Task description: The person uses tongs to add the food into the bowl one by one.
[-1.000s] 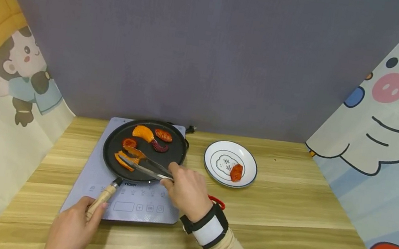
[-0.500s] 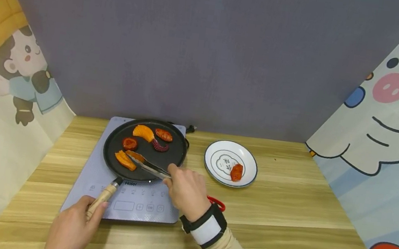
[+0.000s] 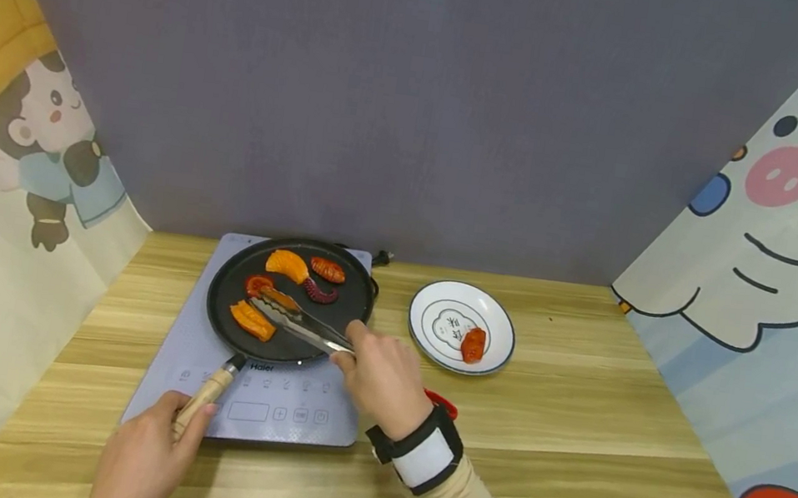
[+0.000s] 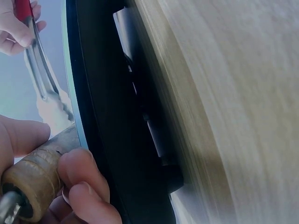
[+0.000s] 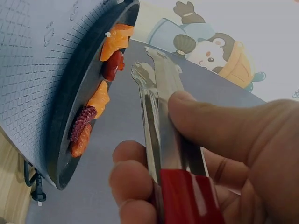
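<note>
My left hand point(image 3: 148, 452) grips the wooden handle point(image 3: 203, 404) of a round black frying pan point(image 3: 232, 273). My right hand point(image 3: 382, 377) holds metal tongs point(image 3: 308, 331) with a red grip point(image 5: 189, 196). Over the pan's left part, the tong tips stand slightly apart with nothing between them in the right wrist view. Below them lies an orange food piece point(image 3: 252, 320); they partly cover a round red piece point(image 3: 257, 284). Farther back in the pan are an orange slice point(image 3: 287, 265), a purple tentacle point(image 3: 320, 292) and a scored red piece point(image 3: 327, 271).
The pan sits on a grey induction cooker point(image 3: 247, 423) with touch keys. To its right, a white plate point(image 3: 429, 308) with a blue rim bears one red piece point(image 3: 473, 345). Behind the wooden table point(image 3: 566, 473) rises a grey wall point(image 3: 416, 117). A black plug point(image 3: 382, 259) lies behind the cooker.
The tong tips have come away from the near orange piece, which now lies loose in the pan, and moved up over the round red piece. My right hand shifted slightly right. The left stayed still.
</note>
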Available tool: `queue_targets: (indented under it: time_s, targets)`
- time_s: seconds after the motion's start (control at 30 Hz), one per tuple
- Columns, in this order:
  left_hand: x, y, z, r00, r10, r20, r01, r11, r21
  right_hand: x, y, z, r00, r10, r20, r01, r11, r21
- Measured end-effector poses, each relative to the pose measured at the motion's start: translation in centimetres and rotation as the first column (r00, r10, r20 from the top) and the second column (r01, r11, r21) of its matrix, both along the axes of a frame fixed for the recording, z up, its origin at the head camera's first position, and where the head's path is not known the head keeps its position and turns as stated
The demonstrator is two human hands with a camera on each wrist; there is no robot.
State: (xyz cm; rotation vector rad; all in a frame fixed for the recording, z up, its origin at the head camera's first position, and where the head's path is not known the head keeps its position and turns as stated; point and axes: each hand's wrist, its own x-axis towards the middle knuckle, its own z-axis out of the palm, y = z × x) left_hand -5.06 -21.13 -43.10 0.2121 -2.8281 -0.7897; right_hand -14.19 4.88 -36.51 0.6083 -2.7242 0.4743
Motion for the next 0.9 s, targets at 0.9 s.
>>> queue_targets:
  time_s: [0.9]
  targets:
    - [0.1,0.0,-0.1,1.000,0.004,-0.008,-0.004,1.000,-0.004,0.8,1.8,2.2,0.996,-0.046,0.076,0.049,0.998,-0.032]
